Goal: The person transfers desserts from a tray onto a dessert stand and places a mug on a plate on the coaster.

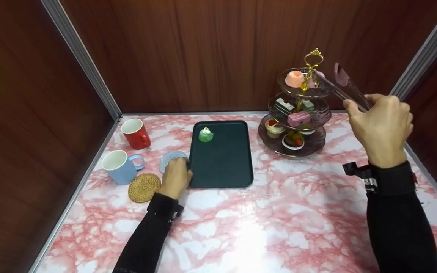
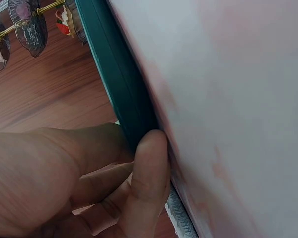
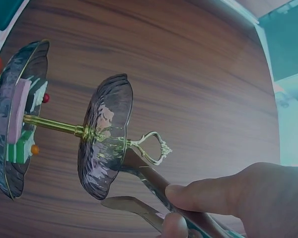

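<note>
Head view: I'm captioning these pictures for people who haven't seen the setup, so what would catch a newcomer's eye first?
Most striking is the three-tier dessert stand with a gold handle, at the table's right rear, laden with small cakes. The right hand holds tongs open at its top tier, near a peach cake. At centre lies a dark green tray with a small green dessert; the left hand grips its left edge.

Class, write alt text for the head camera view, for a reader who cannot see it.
A right hand holds tongs up to the top plate of a three-tier dessert stand, while the left hand grips the near left corner of a dark green tray on a pink marbled table.
</note>
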Demonstrator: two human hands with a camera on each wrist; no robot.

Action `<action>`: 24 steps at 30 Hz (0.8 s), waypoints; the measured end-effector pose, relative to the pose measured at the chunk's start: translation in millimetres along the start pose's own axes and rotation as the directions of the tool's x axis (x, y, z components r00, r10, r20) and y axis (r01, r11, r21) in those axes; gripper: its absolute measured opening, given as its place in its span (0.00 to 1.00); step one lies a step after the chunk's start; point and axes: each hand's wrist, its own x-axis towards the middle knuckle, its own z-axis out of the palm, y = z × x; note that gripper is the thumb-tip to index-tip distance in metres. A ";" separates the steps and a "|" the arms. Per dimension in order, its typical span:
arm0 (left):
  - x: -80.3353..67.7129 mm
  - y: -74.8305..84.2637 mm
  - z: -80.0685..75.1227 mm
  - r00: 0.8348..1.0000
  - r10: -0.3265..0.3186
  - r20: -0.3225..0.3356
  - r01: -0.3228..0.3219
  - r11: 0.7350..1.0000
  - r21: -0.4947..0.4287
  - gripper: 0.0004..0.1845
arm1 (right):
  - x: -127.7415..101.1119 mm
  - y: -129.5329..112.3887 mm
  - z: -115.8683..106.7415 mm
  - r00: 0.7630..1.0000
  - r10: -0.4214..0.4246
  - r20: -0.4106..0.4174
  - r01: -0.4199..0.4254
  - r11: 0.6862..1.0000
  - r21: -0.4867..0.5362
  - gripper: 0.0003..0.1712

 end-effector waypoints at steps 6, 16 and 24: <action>1.7 -0.4 -0.3 1.000 -0.008 0.009 0.008 1.000 -0.005 0.10 | -1.8 -1.2 -1.5 1.000 0.002 -0.020 -0.002 1.000 0.014 0.37; 2.1 -1.2 -0.5 1.000 -0.009 0.006 0.009 1.000 -0.016 0.10 | -9.4 -0.7 -0.9 0.999 0.030 -0.044 -0.028 0.998 0.054 0.39; 1.1 0.0 -1.0 0.999 -0.031 0.019 0.031 1.000 -0.003 0.12 | -23.0 -1.5 6.1 0.994 0.016 -0.106 -0.003 0.992 0.123 0.33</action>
